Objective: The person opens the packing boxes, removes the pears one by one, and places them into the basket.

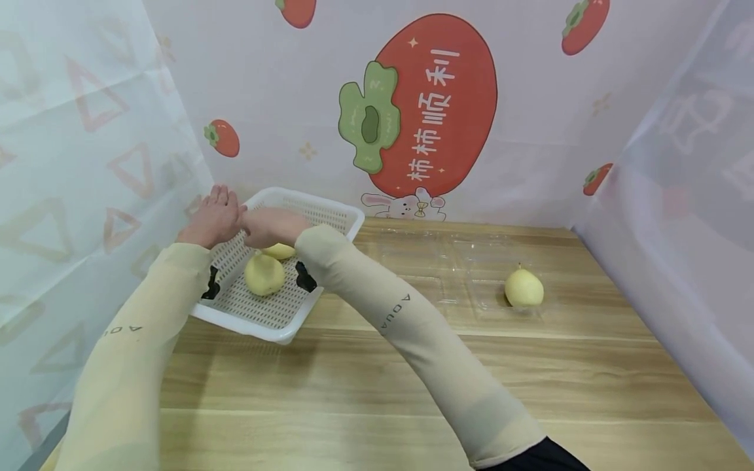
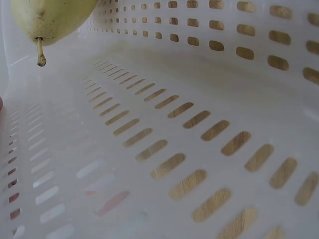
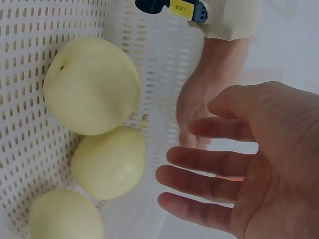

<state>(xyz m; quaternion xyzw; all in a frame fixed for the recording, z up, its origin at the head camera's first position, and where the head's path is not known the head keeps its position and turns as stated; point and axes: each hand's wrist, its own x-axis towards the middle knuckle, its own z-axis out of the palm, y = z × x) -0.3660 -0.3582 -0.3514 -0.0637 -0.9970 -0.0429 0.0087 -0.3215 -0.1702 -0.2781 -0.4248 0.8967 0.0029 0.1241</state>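
A white perforated plastic basket (image 1: pixel 268 330) holds several pale yellow pears; one pear (image 1: pixel 265 275) lies near its middle. My left hand (image 1: pixel 213 217) is at the basket's left side, back upward and fingers pointing away. In the right wrist view my left hand (image 2: pixel 1 103) shows only its edge in the left wrist view, while a pear (image 2: pixel 52 17) with its stem appears there. My right hand (image 3: pixel 249 159) reaches over the basket's far left part, fingers extended and holding nothing. Beside it are a large pear (image 3: pixel 92 84) and a second one (image 3: pixel 109 162).
A clear plastic tray (image 1: pixel 424 261) with compartments lies on the wooden table (image 1: pixel 383 386), right of the basket. One pear (image 1: pixel 524 288) sits in its right part. Printed sheets (image 1: pixel 283 85) wall the table at the back and both sides.
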